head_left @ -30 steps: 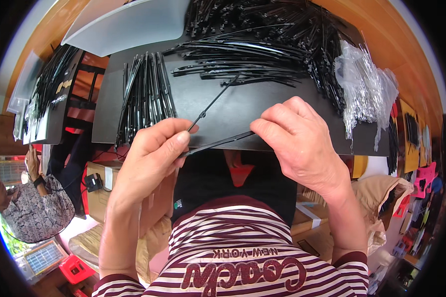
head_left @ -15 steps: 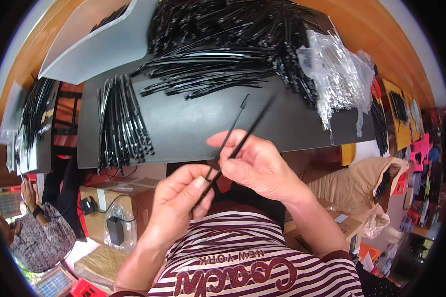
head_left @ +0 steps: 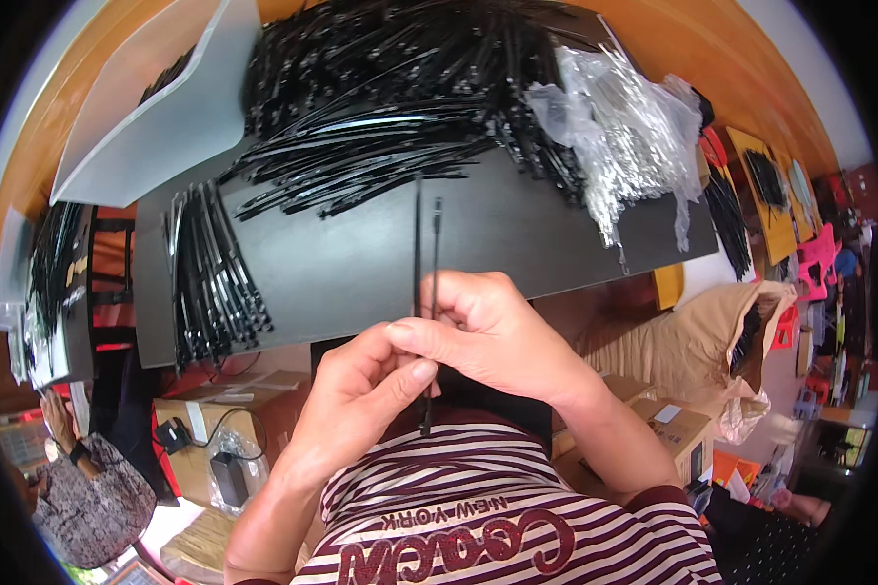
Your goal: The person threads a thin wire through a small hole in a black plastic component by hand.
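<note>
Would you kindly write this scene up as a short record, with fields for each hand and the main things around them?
Left hand: pinching thin black strips
Right hand: pinching strips too, close against the left hand
Strips' upper ends: pointing toward the table
Small bundle: black strips, table's left side
Large pile: black strips, far side
Clear bag: right of the pile, with silvery strips
Whitish bin: left of the pile

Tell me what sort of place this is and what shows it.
Probably a small workshop, perhaps in a home or shop: a dark table bears heaps of slim black strips, clear plastic bagging holds silvery pieces, and cardboard boxes stand close by.
</note>
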The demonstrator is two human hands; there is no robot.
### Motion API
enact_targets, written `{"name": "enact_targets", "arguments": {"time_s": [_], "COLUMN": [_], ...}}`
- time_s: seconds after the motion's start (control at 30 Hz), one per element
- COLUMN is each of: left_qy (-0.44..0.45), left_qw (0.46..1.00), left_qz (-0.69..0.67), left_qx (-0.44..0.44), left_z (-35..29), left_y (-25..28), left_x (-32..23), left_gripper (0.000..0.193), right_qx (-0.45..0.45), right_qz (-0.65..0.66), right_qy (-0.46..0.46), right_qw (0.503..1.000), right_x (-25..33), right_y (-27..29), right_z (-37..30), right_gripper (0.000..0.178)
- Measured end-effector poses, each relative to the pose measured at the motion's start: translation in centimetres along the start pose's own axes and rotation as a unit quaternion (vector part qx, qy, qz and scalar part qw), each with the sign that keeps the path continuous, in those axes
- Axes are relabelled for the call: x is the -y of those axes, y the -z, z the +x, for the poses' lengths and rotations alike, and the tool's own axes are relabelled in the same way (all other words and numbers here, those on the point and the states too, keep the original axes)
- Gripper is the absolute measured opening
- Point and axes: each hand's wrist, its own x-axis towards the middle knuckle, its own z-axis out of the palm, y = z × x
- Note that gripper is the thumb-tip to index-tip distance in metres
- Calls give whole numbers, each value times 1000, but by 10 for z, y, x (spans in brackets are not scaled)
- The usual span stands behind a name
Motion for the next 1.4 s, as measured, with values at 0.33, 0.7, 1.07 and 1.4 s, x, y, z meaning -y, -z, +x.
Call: {"name": "enact_targets", "arguments": {"time_s": [0.33,0.7,1.07,1.4], "left_qy": [15,26,31,4], "left_qw": [995,996,997,999], "left_qz": [-71,-62,-48,-22], "left_qx": [-65,-64,-58,-48], "left_z": [3,3,4,7], "left_y": [-3,-10,-8,-8], "left_x": [0,7,14,16], "left_gripper": [19,21,21,22], "right_qx": [-320,-257,-290,-268], "right_qz": [-422,-611,-575,-569], "right_qy": [51,-78,-52,-84], "right_qw": [847,745,763,773], "right_x": [59,30,43,51], "right_y": [114,146,156,143], "right_z": [-54,-57,-65,-92], "right_gripper": [16,17,16,16]}}
